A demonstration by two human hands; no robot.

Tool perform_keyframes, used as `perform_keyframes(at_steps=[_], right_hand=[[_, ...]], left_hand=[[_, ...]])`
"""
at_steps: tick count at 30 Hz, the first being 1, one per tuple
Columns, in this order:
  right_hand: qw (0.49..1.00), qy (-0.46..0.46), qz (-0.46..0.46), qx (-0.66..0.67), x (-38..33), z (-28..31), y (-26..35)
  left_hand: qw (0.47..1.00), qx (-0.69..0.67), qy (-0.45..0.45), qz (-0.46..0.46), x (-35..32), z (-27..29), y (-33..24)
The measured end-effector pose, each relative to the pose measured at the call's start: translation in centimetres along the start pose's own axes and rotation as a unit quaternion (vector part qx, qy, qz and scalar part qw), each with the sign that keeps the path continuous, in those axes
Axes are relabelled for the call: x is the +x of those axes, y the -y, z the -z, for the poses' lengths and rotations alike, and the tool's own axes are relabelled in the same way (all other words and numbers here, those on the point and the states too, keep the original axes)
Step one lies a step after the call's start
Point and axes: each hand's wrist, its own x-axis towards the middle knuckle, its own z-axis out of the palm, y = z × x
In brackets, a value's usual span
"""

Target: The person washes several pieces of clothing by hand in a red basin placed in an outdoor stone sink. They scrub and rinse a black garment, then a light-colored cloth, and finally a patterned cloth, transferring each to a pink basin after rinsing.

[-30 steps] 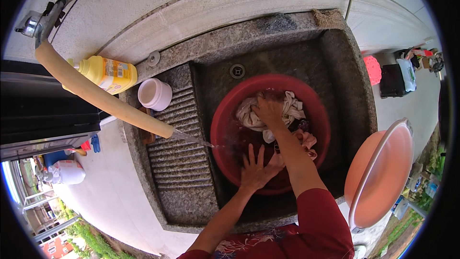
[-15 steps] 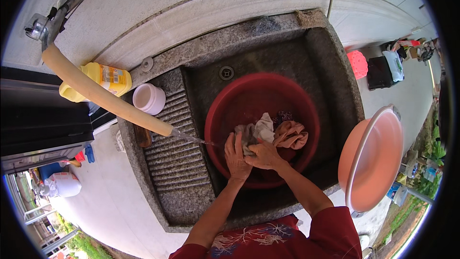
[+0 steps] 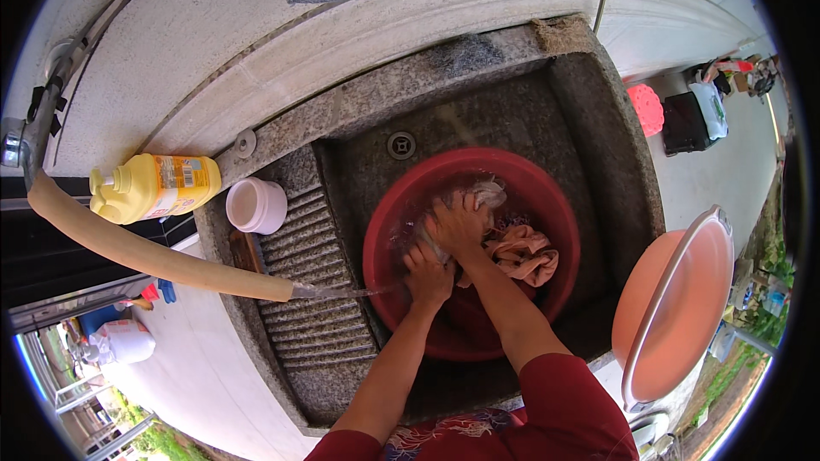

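Observation:
In the red basin (image 3: 559, 205), both hands work on a wet light-grey cloth (image 3: 490, 194). My right hand (image 3: 459, 224) is farther in, its fingers closed over the cloth. Nearer and to the left, my left hand (image 3: 429, 275) grips the cloth's near end with bent fingers; part of it is hidden beneath both hands. A salmon-pink cloth (image 3: 525, 256) lies crumpled to the right of my right hand, beside a small dark patterned piece (image 3: 512, 220). Water runs from a tan hose (image 3: 171, 252) into the basin's left side.
The basin stands in a stone sink (image 3: 632, 162) with a ribbed washboard (image 3: 312, 290) on its left and a drain (image 3: 401, 145) behind. A pale tub (image 3: 257, 206) and yellow pump bottle (image 3: 162, 188) sit at left. An orange basin (image 3: 679, 299) is at right.
My right hand has moved forward past my left hand, and the light cloth has been pushed farther into the basin and flattened. The view has shifted slightly.

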Motion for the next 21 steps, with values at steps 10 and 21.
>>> perform_keyframes(at_steps=[10,21], right_hand=[[0.94,0.074,-0.155,0.294,1.7,4.4,-8.5],[0.962,0.038,-0.254,0.093,-10.6,11.2,-7.9]], left_hand=[[0.969,-0.242,0.031,0.023,-5.6,4.2,-1.9],[0.977,0.019,0.077,-0.197,-16.5,9.0,0.2]])
